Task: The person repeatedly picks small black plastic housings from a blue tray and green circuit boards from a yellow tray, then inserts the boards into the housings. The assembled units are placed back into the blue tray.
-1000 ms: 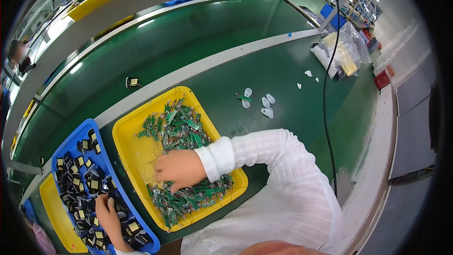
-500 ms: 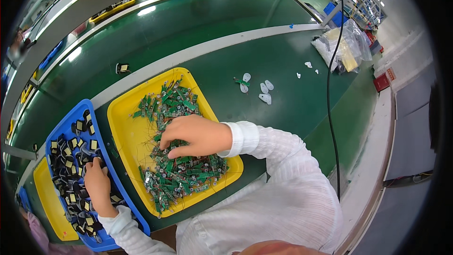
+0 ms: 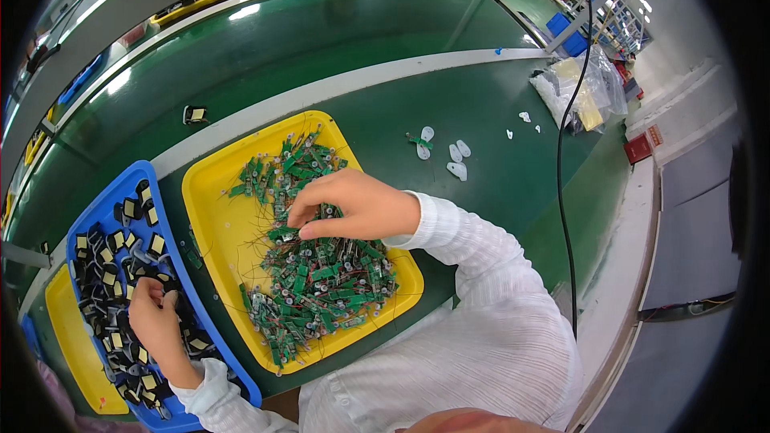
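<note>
At the left, a blue tray [image 3: 178, 269] is filled with small black parts [image 3: 109, 279] that carry pale yellow rectangular pads. My left hand [image 3: 158, 327] reaches into it, thumb and fingers closed around one of these black parts, mostly hidden by the fingers. Beside it lies a yellow tray [image 3: 227, 228] heaped with small green circuit boards [image 3: 325, 293] with thin wires. Above that heap is my right hand [image 3: 357, 202], its thumb and forefinger drawn together close to some boards. What is between those fingertips cannot be made out.
White flat pieces [image 3: 457, 170] and one green board lie right of the yellow tray. Plastic bags [image 3: 589, 92] rest at the bench's far right. A black cable [image 3: 561, 192] hangs down there. A black part [image 3: 194, 115] sits beyond the pale rail. Another yellow tray [image 3: 76, 345] is far left.
My right hand has moved up and right over the boards, and its fingers have come closer together. My left hand has shifted slightly down and left within the blue tray. The view has shifted slightly.
</note>
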`<state>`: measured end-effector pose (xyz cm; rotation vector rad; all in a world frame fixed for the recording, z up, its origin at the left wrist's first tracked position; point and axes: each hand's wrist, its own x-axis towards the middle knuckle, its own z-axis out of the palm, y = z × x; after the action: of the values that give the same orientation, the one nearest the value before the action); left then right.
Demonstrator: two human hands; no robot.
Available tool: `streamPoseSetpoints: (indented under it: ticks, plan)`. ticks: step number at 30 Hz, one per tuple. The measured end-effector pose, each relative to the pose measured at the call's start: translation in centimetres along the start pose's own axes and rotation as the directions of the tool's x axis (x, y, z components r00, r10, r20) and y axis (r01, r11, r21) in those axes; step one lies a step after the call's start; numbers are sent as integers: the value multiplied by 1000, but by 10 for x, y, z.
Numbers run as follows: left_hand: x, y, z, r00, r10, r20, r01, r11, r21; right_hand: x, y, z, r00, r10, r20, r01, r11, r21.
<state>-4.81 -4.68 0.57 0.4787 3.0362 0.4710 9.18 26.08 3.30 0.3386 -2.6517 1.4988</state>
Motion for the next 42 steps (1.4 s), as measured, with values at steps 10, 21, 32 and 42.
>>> streamPoseSetpoints:
  ticks: [10, 21, 32, 42]
  plan:
    - [17, -12, 17, 996, 20, 90, -33, 988, 148, 18, -3, 18, 993, -64, 104, 66, 998, -19]
    - [7, -2, 13, 968, 10, -249, -188, 687, -702, 8, 0, -22, 976, 96, -195, -117, 989, -94]
    - [-16, 55, 19, 980, 58, -188, -192, 487, -852, 47, 47, -2, 995, 67, -67, -94, 767, -635]
    - [-23, 46, 14, 990, 136, -31, -101, 543, -833, 64, 59, 2, 988, 103, -115, -154, 640, -753]
